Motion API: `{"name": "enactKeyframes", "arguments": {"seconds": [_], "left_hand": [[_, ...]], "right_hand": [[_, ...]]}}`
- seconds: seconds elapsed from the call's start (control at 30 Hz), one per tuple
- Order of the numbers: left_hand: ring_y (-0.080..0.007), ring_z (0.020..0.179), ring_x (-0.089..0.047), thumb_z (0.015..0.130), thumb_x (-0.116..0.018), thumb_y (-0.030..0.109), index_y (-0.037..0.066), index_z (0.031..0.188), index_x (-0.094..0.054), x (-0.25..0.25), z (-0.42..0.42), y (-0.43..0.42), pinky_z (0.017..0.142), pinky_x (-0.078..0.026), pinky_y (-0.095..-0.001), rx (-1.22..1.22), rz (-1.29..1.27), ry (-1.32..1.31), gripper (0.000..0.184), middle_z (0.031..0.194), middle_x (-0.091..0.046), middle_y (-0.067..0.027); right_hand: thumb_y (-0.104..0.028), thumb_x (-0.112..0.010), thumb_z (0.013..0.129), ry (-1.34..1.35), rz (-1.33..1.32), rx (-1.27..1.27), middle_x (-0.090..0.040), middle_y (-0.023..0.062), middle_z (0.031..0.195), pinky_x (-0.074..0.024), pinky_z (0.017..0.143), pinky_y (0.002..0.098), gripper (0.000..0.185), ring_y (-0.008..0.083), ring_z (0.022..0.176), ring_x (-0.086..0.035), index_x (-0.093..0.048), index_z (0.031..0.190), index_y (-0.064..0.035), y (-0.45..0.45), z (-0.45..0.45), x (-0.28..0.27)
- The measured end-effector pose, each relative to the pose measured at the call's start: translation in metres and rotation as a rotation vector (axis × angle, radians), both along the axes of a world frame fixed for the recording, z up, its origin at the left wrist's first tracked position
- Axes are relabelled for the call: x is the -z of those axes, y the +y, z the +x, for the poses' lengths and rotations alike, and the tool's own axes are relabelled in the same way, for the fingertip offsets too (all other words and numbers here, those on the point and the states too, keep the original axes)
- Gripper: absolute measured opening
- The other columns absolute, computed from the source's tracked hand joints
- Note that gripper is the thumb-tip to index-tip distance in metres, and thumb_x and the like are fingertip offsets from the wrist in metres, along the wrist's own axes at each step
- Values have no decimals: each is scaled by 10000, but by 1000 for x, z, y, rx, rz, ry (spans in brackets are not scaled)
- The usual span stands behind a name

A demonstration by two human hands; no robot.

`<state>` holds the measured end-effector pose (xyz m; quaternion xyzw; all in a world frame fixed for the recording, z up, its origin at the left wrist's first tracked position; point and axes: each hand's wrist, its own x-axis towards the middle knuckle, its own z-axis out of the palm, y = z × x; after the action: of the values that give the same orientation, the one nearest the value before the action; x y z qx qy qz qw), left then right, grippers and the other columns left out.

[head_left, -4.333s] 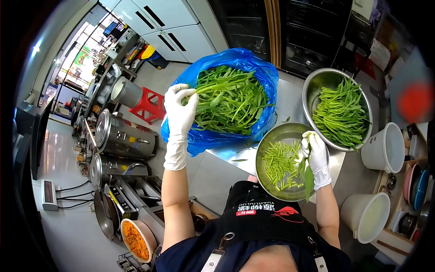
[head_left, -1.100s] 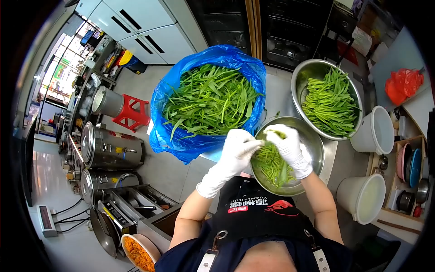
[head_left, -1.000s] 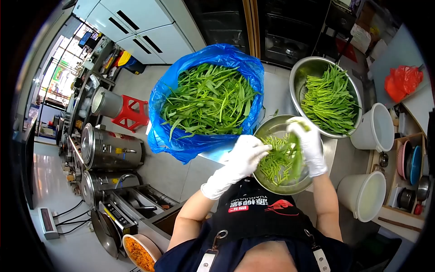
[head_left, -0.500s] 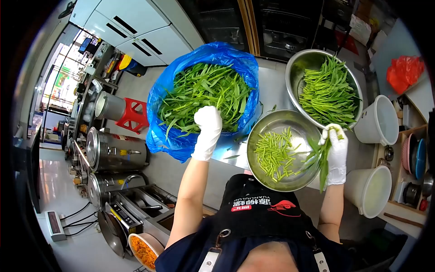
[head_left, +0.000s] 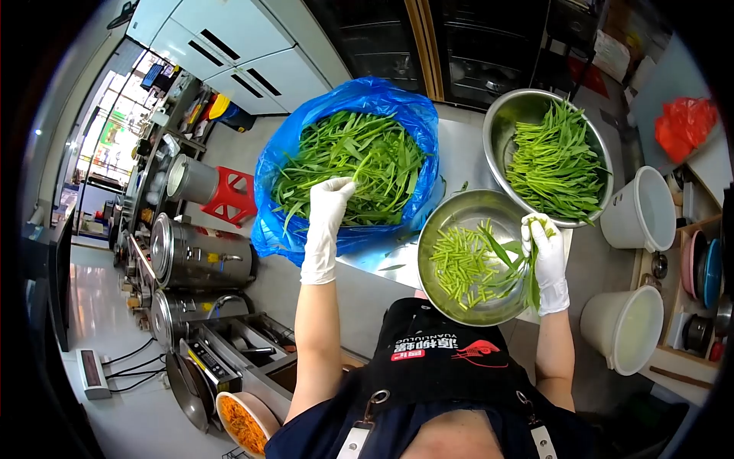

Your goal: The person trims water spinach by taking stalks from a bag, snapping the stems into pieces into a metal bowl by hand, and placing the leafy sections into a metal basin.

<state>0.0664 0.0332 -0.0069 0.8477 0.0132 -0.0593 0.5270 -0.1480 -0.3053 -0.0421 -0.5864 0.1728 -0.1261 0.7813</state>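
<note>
My left hand (head_left: 327, 205), in a white glove, reaches over the blue plastic bag (head_left: 267, 229) heaped with leafy water spinach (head_left: 336, 149). Its thumb and fingers pinch a pale green stem at the near side of the heap. White-gloved too, my right hand (head_left: 547, 256) is closed around a small bunch of water spinach (head_left: 533, 283), whose leaves hang over the right rim of a steel bowl (head_left: 436, 302). Short cut stems (head_left: 461, 264) lie in that bowl. Behind it, a larger steel basin (head_left: 495, 138) holds a neat pile of long water spinach (head_left: 554, 161).
Bag and bowls stand on a metal table (head_left: 459, 145). White buckets (head_left: 623, 329) are at the right, near a shelf with pans. A red stool (head_left: 232, 195) and large steel pots (head_left: 202, 252) stand to the left. A tub of orange shreds (head_left: 243, 424) is at lower left.
My left hand has shifted left and turned from a fist to a pinch on a stem. My right hand has moved slightly left, bringing the bunch's leaves further over the bowl.
</note>
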Motion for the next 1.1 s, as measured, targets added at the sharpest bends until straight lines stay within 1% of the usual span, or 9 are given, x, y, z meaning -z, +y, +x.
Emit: {"name": "enactKeyframes", "arguments": {"seconds": [0.2, 0.27, 0.33, 0.4, 0.57, 0.67, 0.7, 0.83, 1.1], "left_hand": [[-72, 755, -581, 853, -664, 77, -31, 984, -719, -52, -31, 13, 697, -448, -205, -171, -51, -148, 178, 856, -697, -34], [-66, 758, -579, 868, -662, 76, -26, 1001, -711, -59, -41, 18, 698, -449, -202, -203, -105, -218, 174, 852, -679, -20], [-61, 761, -576, 875, -661, 67, -21, 1005, -706, -63, -50, 22, 699, -448, -197, -206, -132, -280, 163, 850, -661, -8], [-56, 762, -571, 876, -659, 50, -18, 997, -705, -64, -59, 25, 700, -446, -191, -179, -129, -330, 146, 850, -643, 3], [-55, 745, -555, 863, -673, 16, -7, 970, -701, -61, -74, 28, 687, -450, -191, -139, -146, -428, 113, 831, -618, 7], [-94, 700, -554, 850, -680, 18, -9, 955, -701, -47, -72, 33, 670, -452, -219, -106, 72, -577, 110, 773, -593, -19], [-147, 675, -553, 833, -684, 14, -13, 945, -700, -44, -68, 35, 658, -452, -257, -40, 314, -709, 117, 733, -559, -54], [-146, 684, -546, 833, -685, 14, -21, 941, -700, -51, -69, 36, 656, -446, -254, -52, 230, -603, 114, 744, -555, -52], [-103, 677, -502, 827, -678, -19, -24, 964, -704, -69, -72, 29, 641, -414, -224, 23, 77, -504, 139, 746, -536, -22]], "right_hand": [[-92, -582, 942, 44, -84, -106, -557, -34, 797, -368, 555, 181, 122, 22, 627, -449, -620, 1029, -15, 10, 14, -15], [-62, -642, 892, 31, -202, -64, -608, -26, 840, -442, 691, 213, 77, 52, 737, -535, -643, 957, -20, 22, 26, -27], [-65, -656, 885, -18, -261, -70, -620, -18, 835, -449, 701, 208, 75, 52, 751, -542, -653, 937, -11, 35, 39, -35], [-51, -656, 885, -43, -234, -98, -646, 7, 867, -477, 736, 223, 93, 70, 789, -582, -665, 956, 8, 54, 50, -61], [-54, -658, 860, -336, -660, -66, -695, 119, 928, -516, 759, 295, 120, 198, 828, -672, -682, 970, -14, 72, 91, -79], [-108, -662, 864, -326, -687, -85, -704, 128, 909, -521, 743, 305, 133, 224, 816, -684, -686, 963, -22, 78, 113, -84], [-126, -663, 865, -312, -685, -98, -706, 131, 905, -523, 737, 309, 142, 234, 812, -688, -687, 961, -24, 80, 117, -83], [-175, -664, 855, -231, -763, -197, -707, 123, 919, -534, 717, 331, 159, 270, 802, -694, -702, 963, -65, 88, 125, -84], [-178, -667, 825, -503, -999, -137, -680, 38, 846, -534, 648, 361, 132, 264, 735, -666, -707, 947, -147, 105, 148, -76]]}}
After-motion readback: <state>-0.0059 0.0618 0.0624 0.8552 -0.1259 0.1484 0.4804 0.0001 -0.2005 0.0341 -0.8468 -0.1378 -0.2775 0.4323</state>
